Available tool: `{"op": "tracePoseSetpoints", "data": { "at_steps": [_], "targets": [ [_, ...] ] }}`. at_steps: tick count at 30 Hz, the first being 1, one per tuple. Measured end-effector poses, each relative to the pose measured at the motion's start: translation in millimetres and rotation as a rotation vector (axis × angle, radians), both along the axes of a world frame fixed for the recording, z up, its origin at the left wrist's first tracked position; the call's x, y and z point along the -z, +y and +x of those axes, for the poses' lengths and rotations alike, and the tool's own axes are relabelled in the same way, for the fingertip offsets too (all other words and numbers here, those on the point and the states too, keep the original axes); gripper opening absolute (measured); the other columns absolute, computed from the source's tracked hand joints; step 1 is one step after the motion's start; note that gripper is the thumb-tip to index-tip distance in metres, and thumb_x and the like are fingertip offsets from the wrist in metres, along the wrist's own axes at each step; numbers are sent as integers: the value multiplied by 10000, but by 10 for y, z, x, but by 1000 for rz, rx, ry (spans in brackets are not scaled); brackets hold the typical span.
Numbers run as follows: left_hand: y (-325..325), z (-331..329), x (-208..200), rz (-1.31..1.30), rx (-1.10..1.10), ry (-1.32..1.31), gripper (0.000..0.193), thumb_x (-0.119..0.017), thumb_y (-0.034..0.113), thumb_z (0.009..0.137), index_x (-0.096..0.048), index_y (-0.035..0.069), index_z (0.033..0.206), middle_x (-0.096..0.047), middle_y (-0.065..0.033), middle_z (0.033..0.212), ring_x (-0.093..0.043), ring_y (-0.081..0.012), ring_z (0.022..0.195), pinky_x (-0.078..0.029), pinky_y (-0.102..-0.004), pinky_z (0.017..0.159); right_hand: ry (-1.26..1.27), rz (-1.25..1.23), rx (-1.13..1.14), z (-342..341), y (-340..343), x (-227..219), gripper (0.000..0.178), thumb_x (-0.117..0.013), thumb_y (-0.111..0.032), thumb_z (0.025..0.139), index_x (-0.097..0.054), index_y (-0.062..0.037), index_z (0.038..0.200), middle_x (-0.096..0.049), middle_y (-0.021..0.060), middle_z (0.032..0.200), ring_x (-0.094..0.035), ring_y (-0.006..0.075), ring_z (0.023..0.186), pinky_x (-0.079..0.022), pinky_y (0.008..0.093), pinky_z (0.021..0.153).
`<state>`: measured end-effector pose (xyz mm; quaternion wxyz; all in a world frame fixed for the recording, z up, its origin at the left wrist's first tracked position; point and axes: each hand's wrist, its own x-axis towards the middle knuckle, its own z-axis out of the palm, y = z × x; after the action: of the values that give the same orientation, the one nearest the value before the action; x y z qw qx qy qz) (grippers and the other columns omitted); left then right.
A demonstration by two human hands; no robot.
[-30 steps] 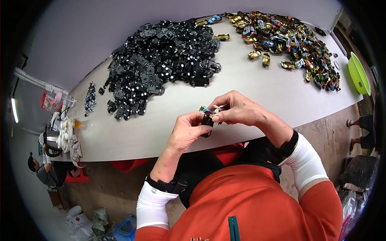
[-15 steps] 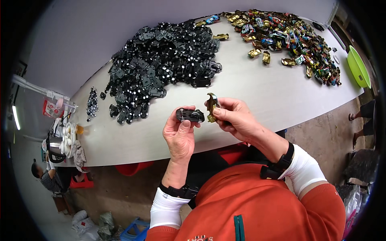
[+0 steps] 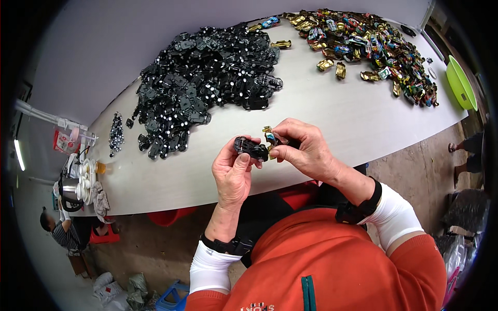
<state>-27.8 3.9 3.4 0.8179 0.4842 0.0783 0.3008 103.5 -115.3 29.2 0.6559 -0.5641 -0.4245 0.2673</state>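
Between the thumb and fingers of my left hand (image 3: 233,168) is a black toy car chassis (image 3: 250,148) with wheels. My right hand (image 3: 305,147) pinches a gold toy car body (image 3: 268,136) at its side, close against the right end of the chassis. Whether the two parts touch, I cannot tell. Both hands are held over the near part of the white table (image 3: 321,111). Beyond them lies a big heap of black chassis (image 3: 207,72). A second heap, of colourful and gold car bodies (image 3: 363,44), spreads at the far right.
A small pile of wheels (image 3: 116,136) lies at the table's left. A lime green basin (image 3: 460,83) stands at the right edge. A kettle (image 3: 71,193) and white cups (image 3: 85,181) sit at the left end. Another person (image 3: 67,228) is at the far left.
My right hand has turned the gold car body and brought it closer to the chassis. My left hand has tilted the chassis so its right end points lower.
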Motion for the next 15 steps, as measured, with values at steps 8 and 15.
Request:
{"op": "tracePoseSetpoints", "data": {
  "at_steps": [8, 15],
  "targets": [
    [-85, 80, -97, 170, -19, 28, 341, -619, 92, 829, -507, -56, 1114, -594, -110, 960, -577, -151, 791, -515, -273, 629, -349, 41, 70, -5, -10, -48, 304, -675, 38, 696, -583, 33, 986, -541, 96, 776, -580, 179, 645, -488, 279, 556],
    [-95, 34, -143, 196, 31, 29, 350, -629, 89, 816, -517, -57, 1114, -582, -82, 926, -568, -143, 786, -498, -257, 639, -572, 57, 21, -53, -77, -199, 549, -674, 19, 694, -506, -103, 1202, -513, 106, 775, -556, 230, 640, -482, 320, 545]
  ]
}}
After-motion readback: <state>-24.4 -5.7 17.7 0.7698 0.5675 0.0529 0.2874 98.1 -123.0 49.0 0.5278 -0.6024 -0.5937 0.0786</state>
